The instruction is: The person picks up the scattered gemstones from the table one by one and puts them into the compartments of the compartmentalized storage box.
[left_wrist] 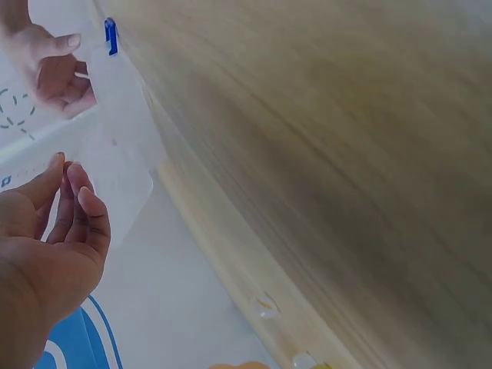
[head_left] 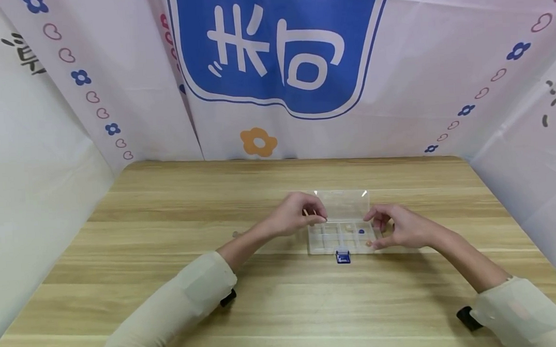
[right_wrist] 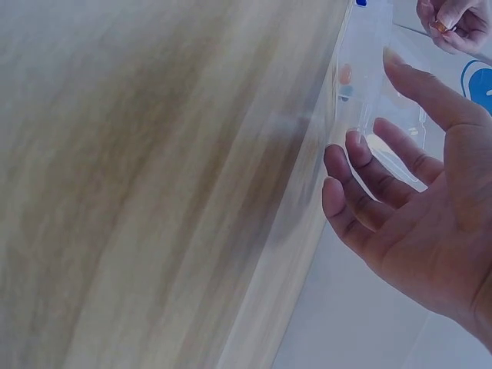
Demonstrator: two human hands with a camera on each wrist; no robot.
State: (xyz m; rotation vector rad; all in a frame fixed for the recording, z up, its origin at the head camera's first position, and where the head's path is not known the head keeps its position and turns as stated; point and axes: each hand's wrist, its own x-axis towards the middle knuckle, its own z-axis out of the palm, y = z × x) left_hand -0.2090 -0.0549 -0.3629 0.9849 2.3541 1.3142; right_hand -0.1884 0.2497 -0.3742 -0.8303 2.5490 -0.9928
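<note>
Left hand (head_left: 299, 214) pinches a tiny orange piece (right_wrist: 440, 27) by the clear compartment box (head_left: 325, 251); right hand (head_left: 397, 228) curves loosely beside it, fingers apart. White Chinese characters (head_left: 239, 40) face me.

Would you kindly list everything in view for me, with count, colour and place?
Table: one, wood-toned, under the box
Box: one, clear, on the table, lid open
Latch: one, blue, box's front
Blue piece: one, blue, in the box's right half
Orange piece: at least one, orange, box's right end
Held piece: one, orange, in the left hand's fingertips
Clear items: at least two, clear, on the table left of the box
Backdrop: white cloth, behind the table, with printed blue emblem, flowers, hearts
Sleeves: two, cream, on the forearms
Hands: two, bare; left hand above the box's left half, right hand at its right end
</note>
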